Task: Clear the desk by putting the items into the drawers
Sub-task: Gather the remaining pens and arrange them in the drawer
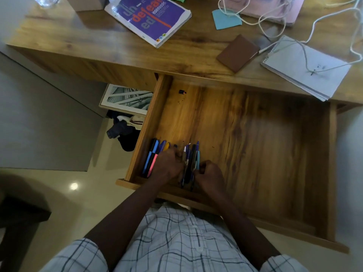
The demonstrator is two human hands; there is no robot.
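Note:
A wide wooden drawer (pixel 255 146) stands pulled out below the desk (pixel 98 46). Several pens and markers (pixel 152 157) lie along its front left corner. My left hand (pixel 168 165) and my right hand (pixel 209 174) are both down in that corner, their fingers curled round a bunch of pens (pixel 189 161) that stands between them. A small dark battery-like item (pixel 182 92) lies at the drawer's back left. On the desk lie a purple book (pixel 149 18), a brown wallet (pixel 238 53), a spiral notepad (pixel 306 67), a blue sticky note (pixel 225 19) and a white cable (pixel 275 26).
A pink notebook (pixel 275 8) sits at the desk's back right under the cable, a glass (pixel 46 1) at the back left. Clothes (pixel 123 130) and a framed picture (pixel 125 99) lie on the floor left of the drawer. A dark stool (pixel 17 222) stands at lower left.

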